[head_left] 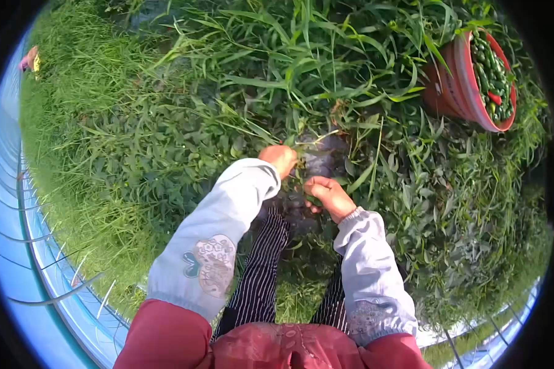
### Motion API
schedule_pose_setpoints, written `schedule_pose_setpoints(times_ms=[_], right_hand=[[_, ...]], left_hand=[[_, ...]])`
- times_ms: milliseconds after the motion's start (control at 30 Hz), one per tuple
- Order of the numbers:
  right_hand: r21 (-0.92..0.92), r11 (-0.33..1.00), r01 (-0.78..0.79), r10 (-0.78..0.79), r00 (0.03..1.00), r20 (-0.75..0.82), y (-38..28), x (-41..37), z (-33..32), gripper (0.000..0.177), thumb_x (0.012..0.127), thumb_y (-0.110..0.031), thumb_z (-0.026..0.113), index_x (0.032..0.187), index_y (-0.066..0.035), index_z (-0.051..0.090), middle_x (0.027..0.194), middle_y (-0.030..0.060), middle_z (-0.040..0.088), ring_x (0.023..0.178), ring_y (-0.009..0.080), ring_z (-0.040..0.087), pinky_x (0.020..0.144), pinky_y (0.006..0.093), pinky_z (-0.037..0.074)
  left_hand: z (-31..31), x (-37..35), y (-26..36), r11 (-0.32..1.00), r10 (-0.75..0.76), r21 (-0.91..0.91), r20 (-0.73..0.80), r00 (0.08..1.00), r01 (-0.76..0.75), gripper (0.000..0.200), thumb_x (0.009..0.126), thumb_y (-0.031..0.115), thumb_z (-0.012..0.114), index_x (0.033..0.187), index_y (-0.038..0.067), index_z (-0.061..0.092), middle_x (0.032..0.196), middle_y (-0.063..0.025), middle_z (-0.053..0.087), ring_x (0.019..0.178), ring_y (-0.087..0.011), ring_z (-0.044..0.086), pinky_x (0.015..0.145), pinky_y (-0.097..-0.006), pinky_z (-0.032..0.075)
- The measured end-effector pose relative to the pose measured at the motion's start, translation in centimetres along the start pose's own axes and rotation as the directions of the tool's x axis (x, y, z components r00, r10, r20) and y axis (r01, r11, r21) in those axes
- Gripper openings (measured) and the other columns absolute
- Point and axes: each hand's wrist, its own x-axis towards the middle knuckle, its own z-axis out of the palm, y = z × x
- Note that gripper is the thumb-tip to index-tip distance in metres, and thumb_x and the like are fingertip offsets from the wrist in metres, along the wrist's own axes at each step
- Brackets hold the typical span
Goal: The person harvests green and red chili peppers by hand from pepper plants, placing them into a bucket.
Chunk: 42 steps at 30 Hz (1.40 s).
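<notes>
My left hand [280,160] is among the leaves of a low plant, its fingers closed and partly turned away. Whatever lies between them is hidden. Close by on the right, my right hand [328,195] is curled around a green pepper [314,201], of which only a small part shows beneath the fingers. A pale bent stem [319,140] sticks out just beyond both hands. At the upper right, a red bucket [450,83] leans in the grass and holds many green peppers [487,67] and a red pepper [494,98].
Tall grass [295,49] grows thickly beyond the hands. Low leafy plants [166,135] spread on both sides, with dark sheeting [326,157] showing between them. A blue plastic wall with hoops [18,246] curves along the left. Part of another person [29,59] shows far left.
</notes>
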Motion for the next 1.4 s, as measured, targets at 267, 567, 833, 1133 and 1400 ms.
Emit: schedule_pose_setpoints(times_ms=[267, 567, 833, 1133, 1400], right_hand=[[0.246, 0.962, 0.115, -0.121, 0.993, 0.007, 5.1, 1.1, -2.5, 0.019, 0.085, -0.02, 0.054, 0.1, -0.01, 0.058, 0.095, 0.0003, 0.06, 0.085, 0.0118, 0.056, 0.072, 0.0268, 0.044], [0.073, 0.965, 0.253, -0.221, 0.929, -0.296, 4.3, 10.6, -0.4, 0.021, 0.078, -0.015, 0.062, 0.094, -0.003, 0.065, 0.076, 0.0021, 0.063, 0.065, 0.0087, 0.053, 0.061, 0.0223, 0.042], [-0.448, 0.834, 0.322, -0.501, 0.783, -0.368, 3.2, 16.7, 1.4, 0.029, 0.074, -0.023, 0.061, 0.103, -0.016, 0.064, 0.096, 0.0155, 0.064, 0.089, 0.0336, 0.059, 0.079, 0.0376, 0.046], [-0.196, 0.872, 0.449, -0.474, 0.875, -0.102, 0.4, 18.4, 3.3, 0.043, 0.069, -0.017, 0.066, 0.111, -0.006, 0.061, 0.103, 0.0112, 0.062, 0.09, 0.0174, 0.059, 0.082, 0.0275, 0.045], [-0.715, 0.644, 0.272, -0.46, 0.885, -0.078, 0.9, 13.2, 5.7, 0.044, 0.069, -0.035, 0.066, 0.104, -0.008, 0.061, 0.088, 0.0153, 0.065, 0.084, 0.0307, 0.061, 0.076, 0.0369, 0.047]], left_hand=[[-3.4, -1.9, -6.0, 0.315, -0.478, -0.898, 0.129, 0.869, 0.307, 0.026, 0.083, 0.029, 0.065, 0.094, 0.005, 0.063, 0.086, -0.0008, 0.062, 0.062, -0.0083, 0.053, 0.042, -0.0218, 0.035], [-5.9, -2.3, -6.7, 0.033, -0.344, -0.921, 0.353, 0.87, 0.387, 0.028, 0.09, 0.032, 0.053, 0.103, 0.007, 0.056, 0.088, -0.0056, 0.065, 0.06, -0.0088, 0.051, 0.045, -0.0182, 0.036], [-5.9, -2.3, -10.6, -0.133, -0.266, -0.927, 0.374, 0.888, 0.351, 0.026, 0.091, 0.031, 0.05, 0.106, 0.01, 0.054, 0.091, -0.0054, 0.063, 0.058, -0.0071, 0.045, 0.042, -0.0172, 0.032], [-7.5, -4.5, -12.3, -0.057, -0.229, -0.948, 0.317, 0.92, 0.313, 0.032, 0.094, 0.029, 0.043, 0.111, 0.003, 0.05, 0.088, -0.0102, 0.061, 0.053, -0.009, 0.045, 0.042, -0.0195, 0.035], [-2.7, -8.0, -10.1, -0.026, -0.31, -0.905, 0.411, 0.857, 0.425, 0.023, 0.087, 0.025, 0.056, 0.099, 0.005, 0.054, 0.076, -0.0046, 0.062, 0.054, -0.0118, 0.06, 0.044, -0.023, 0.048]])
